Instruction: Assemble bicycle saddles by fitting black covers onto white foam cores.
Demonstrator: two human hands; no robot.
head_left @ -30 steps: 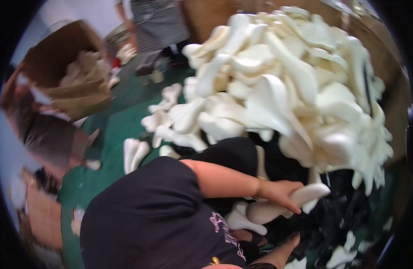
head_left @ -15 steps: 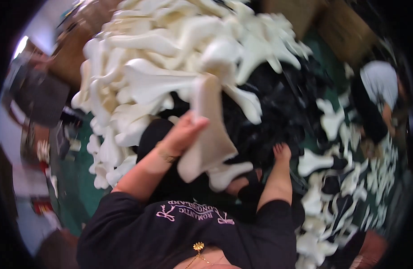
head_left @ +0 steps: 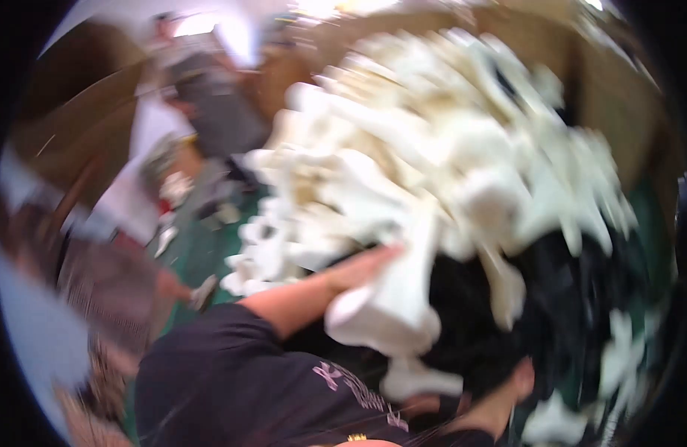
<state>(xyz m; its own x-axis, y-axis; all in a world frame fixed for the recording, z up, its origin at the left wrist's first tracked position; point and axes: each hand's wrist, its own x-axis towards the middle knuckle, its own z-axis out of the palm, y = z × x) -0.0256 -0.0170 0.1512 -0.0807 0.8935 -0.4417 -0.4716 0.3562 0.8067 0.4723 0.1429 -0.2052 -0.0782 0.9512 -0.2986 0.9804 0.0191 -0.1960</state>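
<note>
My left hand grips a white, foam-like piece by its side; the piece flares wide at its lower end and stands roughly upright in front of me. Its exact use cannot be told. Low on the right, my right hand is beside a spread of black, cloth-like material; blur hides its fingers. A smaller white piece lies below the held one, close to my body. Just beyond my left hand rises a large heap of similar white pieces.
Brown cardboard stands behind the heap. More white pieces lie at the lower right. At the left, a seated person and another person in grey are blurred. Green floor shows between.
My view has swung left, so the heap and both hands appear farther right and lower. The white piece stays in my left hand. People at the left have come into view.
</note>
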